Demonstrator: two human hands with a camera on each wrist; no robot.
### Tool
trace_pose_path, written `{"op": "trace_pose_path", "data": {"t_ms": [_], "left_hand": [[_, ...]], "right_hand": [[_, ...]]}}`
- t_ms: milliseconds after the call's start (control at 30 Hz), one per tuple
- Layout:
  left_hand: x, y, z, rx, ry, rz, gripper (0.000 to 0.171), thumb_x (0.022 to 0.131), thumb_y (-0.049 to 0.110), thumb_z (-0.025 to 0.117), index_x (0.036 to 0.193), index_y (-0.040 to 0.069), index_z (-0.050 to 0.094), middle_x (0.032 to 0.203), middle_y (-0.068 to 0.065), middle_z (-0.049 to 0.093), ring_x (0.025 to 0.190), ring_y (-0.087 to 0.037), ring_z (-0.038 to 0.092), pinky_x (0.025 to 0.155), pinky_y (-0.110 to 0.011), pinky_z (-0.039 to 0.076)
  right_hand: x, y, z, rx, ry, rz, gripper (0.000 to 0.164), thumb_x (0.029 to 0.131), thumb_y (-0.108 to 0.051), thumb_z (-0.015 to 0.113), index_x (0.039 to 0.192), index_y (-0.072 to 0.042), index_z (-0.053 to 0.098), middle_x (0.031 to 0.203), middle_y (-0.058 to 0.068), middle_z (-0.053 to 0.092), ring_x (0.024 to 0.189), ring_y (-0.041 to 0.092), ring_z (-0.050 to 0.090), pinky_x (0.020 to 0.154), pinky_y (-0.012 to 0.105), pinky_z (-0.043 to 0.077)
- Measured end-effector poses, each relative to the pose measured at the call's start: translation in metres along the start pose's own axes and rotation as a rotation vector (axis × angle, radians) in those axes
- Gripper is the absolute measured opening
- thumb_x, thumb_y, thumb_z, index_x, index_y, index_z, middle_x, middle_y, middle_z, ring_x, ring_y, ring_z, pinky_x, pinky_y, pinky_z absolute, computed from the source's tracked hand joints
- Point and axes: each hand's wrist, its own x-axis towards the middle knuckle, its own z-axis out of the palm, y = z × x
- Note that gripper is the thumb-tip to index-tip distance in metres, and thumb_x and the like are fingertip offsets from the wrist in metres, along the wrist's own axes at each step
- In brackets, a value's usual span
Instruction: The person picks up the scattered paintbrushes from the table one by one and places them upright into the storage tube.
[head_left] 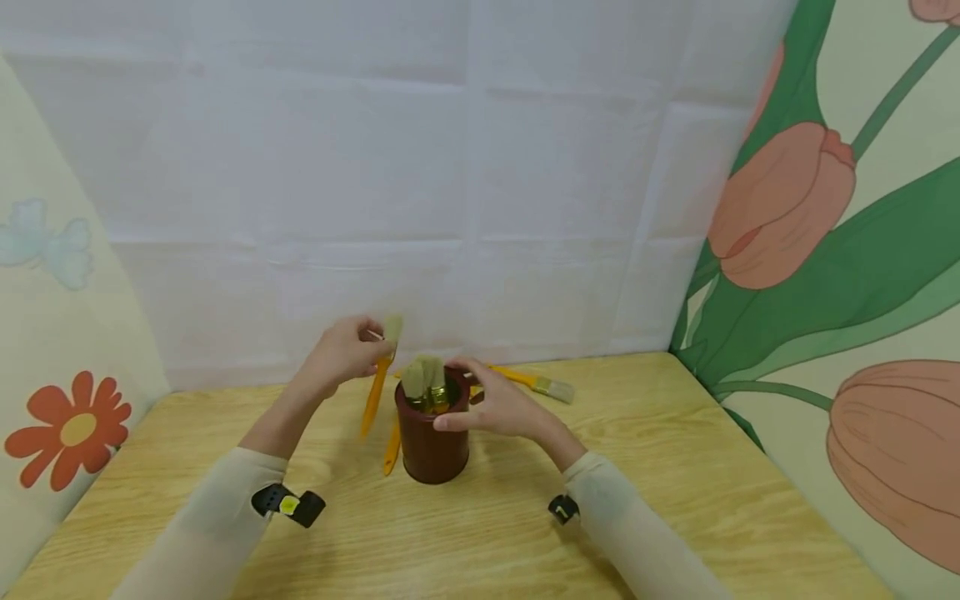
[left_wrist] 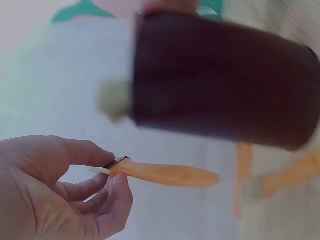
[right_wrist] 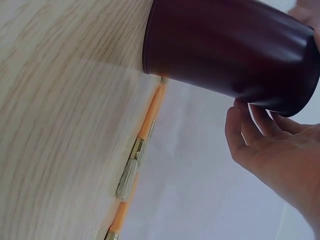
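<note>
My left hand (head_left: 341, 354) pinches a paintbrush (head_left: 374, 398) near its metal band, bristles up and orange handle hanging down. In the left wrist view thumb and fingertips hold that band, the handle (left_wrist: 172, 175) pointing away from the palm. To its right a dark red-brown cylindrical holder (head_left: 435, 450) stands upright on the table. Pale bristles of several paintbrushes (head_left: 426, 377) stick up out of it; their handles are hidden inside. My right hand (head_left: 506, 407) grips the holder around its upper right side, thumb at the near rim and fingers at the far side.
Behind the holder, a paintbrush (head_left: 551, 388) lies on the wooden table (head_left: 360, 517), bristles toward the right. Another orange handle (head_left: 392, 450) shows at the holder's left. Further loose brushes (right_wrist: 131, 175) lie in the right wrist view. A white cloth (head_left: 360, 183) hangs behind the table.
</note>
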Motion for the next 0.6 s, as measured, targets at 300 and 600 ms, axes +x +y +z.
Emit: {"op": "trace_pose_path", "data": {"t_ms": [300,600], "left_hand": [[-0.033,0.068,0.001,0.095,0.091,0.179,0.041,0.100,0.024,0.066,0.134,0.004,0.055,0.116,-0.014,0.062,0.100,-0.031,0.066,0.083,-0.043,0.057],[-0.051,0.097,0.022,0.136,0.201,0.327,0.033,0.098,0.024,0.067,0.124,0.007,0.058,0.106,-0.005,0.063,0.095,-0.022,0.065,0.075,-0.042,0.055]], "right_hand": [[-0.002,-0.002,-0.001,0.017,0.004,-0.013,0.092,0.082,-0.055,0.081,0.155,-0.019,0.038,0.147,-0.004,0.046,0.126,0.017,0.051,0.100,0.048,0.047],[-0.002,0.000,-0.001,0.045,0.010,-0.020,0.091,0.083,-0.052,0.082,0.155,-0.018,0.039,0.147,-0.004,0.046,0.126,0.019,0.050,0.097,0.047,0.049]]}}
